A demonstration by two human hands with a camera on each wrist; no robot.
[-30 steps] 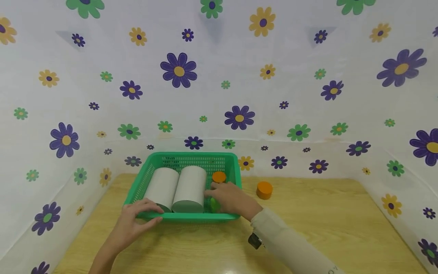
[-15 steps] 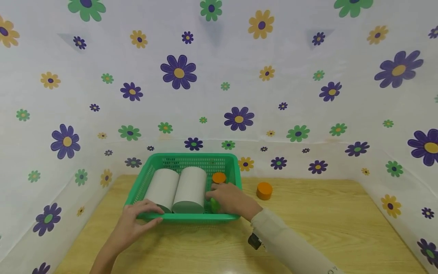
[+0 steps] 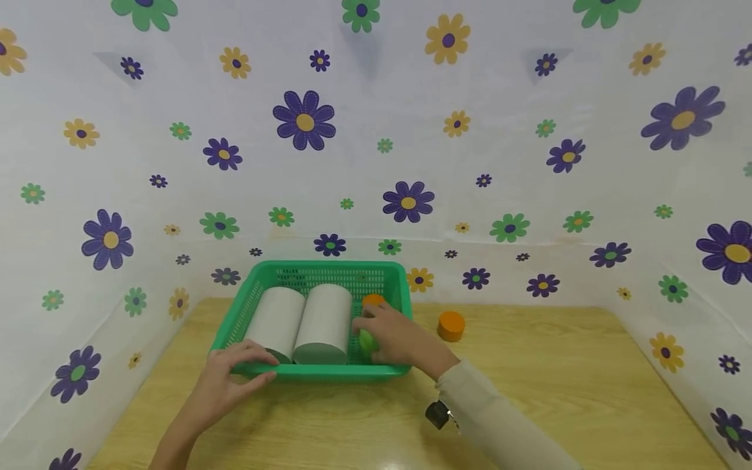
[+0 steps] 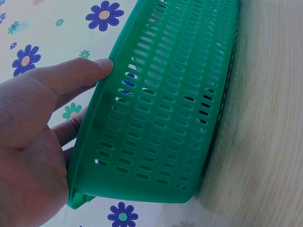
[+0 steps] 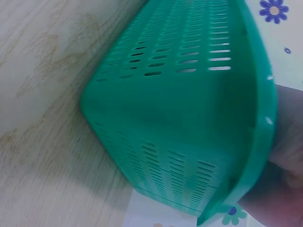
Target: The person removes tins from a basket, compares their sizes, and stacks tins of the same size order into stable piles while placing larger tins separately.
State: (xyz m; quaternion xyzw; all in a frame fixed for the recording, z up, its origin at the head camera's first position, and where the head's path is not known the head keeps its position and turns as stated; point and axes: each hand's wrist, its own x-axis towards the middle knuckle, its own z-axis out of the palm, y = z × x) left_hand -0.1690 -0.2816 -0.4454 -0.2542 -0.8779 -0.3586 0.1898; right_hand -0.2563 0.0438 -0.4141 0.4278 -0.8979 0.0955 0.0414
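A green plastic basket (image 3: 317, 370) with slotted walls stands on the wooden table. My left hand (image 3: 226, 375) grips its near rim at the left corner; in the left wrist view the thumb lies outside and the fingers go behind the rim. Two white cylinders (image 3: 276, 320) lie side by side in the basket. Over the right wall reaches my right hand (image 3: 396, 336), fingers curled around a bright green object (image 3: 367, 342) that they mostly hide. Just beyond that hand sits an orange round piece (image 3: 373, 299), partly covered by it. The right wrist view shows mainly the basket's outside (image 5: 165, 104).
A short orange cylinder (image 3: 451, 326) stands on the table (image 3: 546, 385) to the right of the basket. White cloth with printed flowers (image 3: 505, 163) hangs behind and at both sides of the table. A dark device (image 3: 437, 414) hangs at the right wrist.
My right hand has shifted slightly farther back inside the basket, now overlapping the orange round piece; more of the green object shows. The left hand keeps its place on the rim.
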